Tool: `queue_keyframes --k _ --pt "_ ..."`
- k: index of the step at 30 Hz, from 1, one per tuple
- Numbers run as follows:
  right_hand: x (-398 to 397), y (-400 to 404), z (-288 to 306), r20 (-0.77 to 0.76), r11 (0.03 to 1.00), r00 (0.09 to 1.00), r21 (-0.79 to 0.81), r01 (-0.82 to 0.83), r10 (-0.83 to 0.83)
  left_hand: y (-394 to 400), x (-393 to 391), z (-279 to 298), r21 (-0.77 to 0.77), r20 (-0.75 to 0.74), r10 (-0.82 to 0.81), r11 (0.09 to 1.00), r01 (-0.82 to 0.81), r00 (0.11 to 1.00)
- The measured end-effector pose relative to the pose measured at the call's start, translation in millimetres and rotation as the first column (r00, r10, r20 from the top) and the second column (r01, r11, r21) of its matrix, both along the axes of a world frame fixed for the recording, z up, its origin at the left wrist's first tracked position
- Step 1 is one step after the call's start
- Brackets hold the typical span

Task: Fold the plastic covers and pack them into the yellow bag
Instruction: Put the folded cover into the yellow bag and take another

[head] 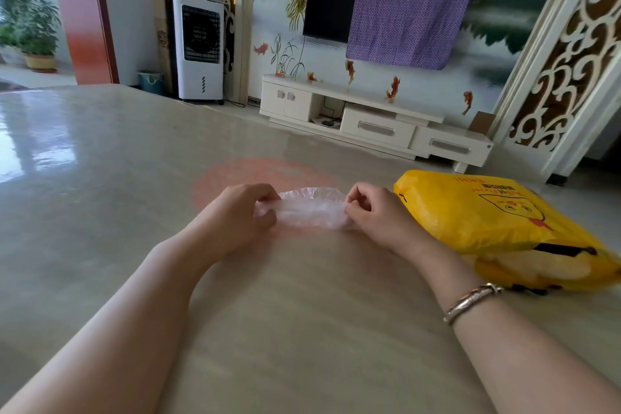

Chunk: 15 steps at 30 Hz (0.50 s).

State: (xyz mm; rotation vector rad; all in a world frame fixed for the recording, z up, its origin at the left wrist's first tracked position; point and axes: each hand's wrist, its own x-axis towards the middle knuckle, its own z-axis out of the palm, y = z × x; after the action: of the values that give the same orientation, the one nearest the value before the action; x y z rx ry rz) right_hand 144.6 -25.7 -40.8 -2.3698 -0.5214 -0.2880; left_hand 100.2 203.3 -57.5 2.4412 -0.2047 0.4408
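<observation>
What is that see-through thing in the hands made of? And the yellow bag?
The cover looks like thin clear plastic film: see-through, crinkly, with a gathered edge. The yellow bag looks like glossy plastic too: it shines, wrinkles softly and has printing.

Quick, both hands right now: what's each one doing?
Left hand: pinches the left end of the clear plastic cover.
Right hand: pinches its right end.

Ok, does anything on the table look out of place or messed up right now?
Nothing stands out. Both hands, left hand and right hand, pinch the ends of a crumpled clear plastic cover over the table. The yellow bag lies flat to the right, its mouth showing pale contents, nothing spilled.
</observation>
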Motion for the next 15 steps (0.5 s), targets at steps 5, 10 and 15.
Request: queue_keyframes --k 5,10,15 --pt "3.4 7.6 -9.9 -0.044 0.992 0.994 0.068 0.105 -0.102 -5.5 2.9 1.9 -0.144 -0.036 0.132 0.980 -0.135 0.991" --pt "4.8 21.6 -15.5 -0.008 0.966 0.977 -0.155 0.208 -0.212 -9.8 4.2 0.6 -0.090 -0.090 0.265 0.958 -0.273 0.960" --pt "9.7 29.0 -16.5 0.119 0.876 0.957 -0.385 0.291 -0.266 -15.0 2.2 3.2 0.166 -0.103 0.424 0.899 -0.405 0.900"
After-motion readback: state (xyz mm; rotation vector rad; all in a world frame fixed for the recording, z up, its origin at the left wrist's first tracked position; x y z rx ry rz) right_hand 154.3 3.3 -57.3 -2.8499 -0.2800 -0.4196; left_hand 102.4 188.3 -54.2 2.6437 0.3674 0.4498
